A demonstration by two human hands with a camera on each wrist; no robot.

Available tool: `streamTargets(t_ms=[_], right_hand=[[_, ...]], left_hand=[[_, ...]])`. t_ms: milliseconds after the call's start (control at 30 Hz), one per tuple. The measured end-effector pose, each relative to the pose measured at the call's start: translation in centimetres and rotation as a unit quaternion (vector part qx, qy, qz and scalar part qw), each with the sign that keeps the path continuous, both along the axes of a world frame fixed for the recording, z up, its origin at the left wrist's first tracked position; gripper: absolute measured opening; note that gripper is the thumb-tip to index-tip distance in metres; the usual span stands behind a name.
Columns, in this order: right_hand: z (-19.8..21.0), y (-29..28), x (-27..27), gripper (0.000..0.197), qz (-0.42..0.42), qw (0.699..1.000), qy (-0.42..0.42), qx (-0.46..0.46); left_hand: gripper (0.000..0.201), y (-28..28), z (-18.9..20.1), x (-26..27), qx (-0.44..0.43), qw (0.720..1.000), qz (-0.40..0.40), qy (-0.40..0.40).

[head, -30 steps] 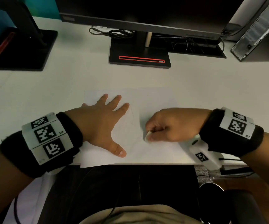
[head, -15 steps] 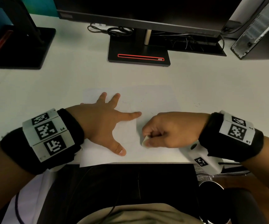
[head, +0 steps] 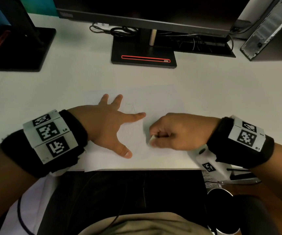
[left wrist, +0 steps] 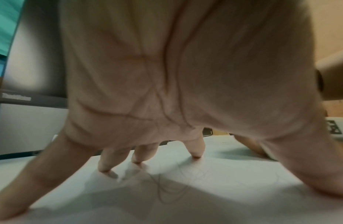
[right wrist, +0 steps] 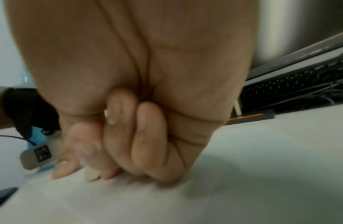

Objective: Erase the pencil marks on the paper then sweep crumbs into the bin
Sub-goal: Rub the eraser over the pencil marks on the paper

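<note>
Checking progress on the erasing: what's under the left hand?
The left hand presses spread fingers on the paper. Faint pencil marks show beneath its arched palm; anything under the fingertips themselves is covered.

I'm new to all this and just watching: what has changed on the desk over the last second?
The left hand stretched its forefinger out toward the right hand, staying pressed flat on the paper. The right hand, still pinching the eraser, slid slightly nearer the desk edge. The paper stayed put.
</note>
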State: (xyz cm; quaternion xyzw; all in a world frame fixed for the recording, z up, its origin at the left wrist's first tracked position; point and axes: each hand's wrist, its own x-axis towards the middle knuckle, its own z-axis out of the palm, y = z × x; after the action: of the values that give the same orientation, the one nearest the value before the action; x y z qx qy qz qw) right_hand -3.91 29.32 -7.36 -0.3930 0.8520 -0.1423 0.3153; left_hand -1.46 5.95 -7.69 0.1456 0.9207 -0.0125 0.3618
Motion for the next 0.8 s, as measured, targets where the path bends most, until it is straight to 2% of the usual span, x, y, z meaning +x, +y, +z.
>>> streamTargets(t_ms=[67,167,233,333,467,567,700,800], right_hand=[[0.2,0.2,0.0,0.038,0.004,1.0,-0.022,0.018],[0.2,0.7,-0.7,0.039,-0.028,1.0,0.011,0.007],[-0.1,0.5,-0.1,0.038,-0.009,1.0,0.016,-0.007],[0.1,0.7,0.3,0.039,0.008,1.0,-0.018,0.019],[0.1,0.7,-0.4,0.037,-0.016,1.0,0.012,0.005],[0.2,0.5,0.3,0.039,0.008,0.999,-0.023,0.02],[0.3,1.1,-0.7,0.038,-0.037,0.999,0.0,0.011],[-0.2,0.4,0.5,0.037,-0.005,1.0,-0.017,0.004]], left_hand=[[0.117,0.0,0.0,0.0,-0.002,1.0,0.0,0.0],[0.118,0.1,-0.1,-0.2,0.0,1.0,0.002,0.001],[0.118,0.1,-0.1,-0.2,-0.003,1.0,0.004,0.001],[0.117,0.1,0.0,-0.1,-0.002,1.0,0.005,0.001],[0.117,0.2,-0.1,-0.2,-0.001,1.0,0.007,0.0],[0.118,0.2,0.0,-0.2,0.0,1.0,0.008,0.0],[0.118,0.0,-0.1,-0.2,0.004,1.0,0.008,0.001],[0.117,0.1,-0.3,-0.2,0.004,1.0,0.009,0.002]])
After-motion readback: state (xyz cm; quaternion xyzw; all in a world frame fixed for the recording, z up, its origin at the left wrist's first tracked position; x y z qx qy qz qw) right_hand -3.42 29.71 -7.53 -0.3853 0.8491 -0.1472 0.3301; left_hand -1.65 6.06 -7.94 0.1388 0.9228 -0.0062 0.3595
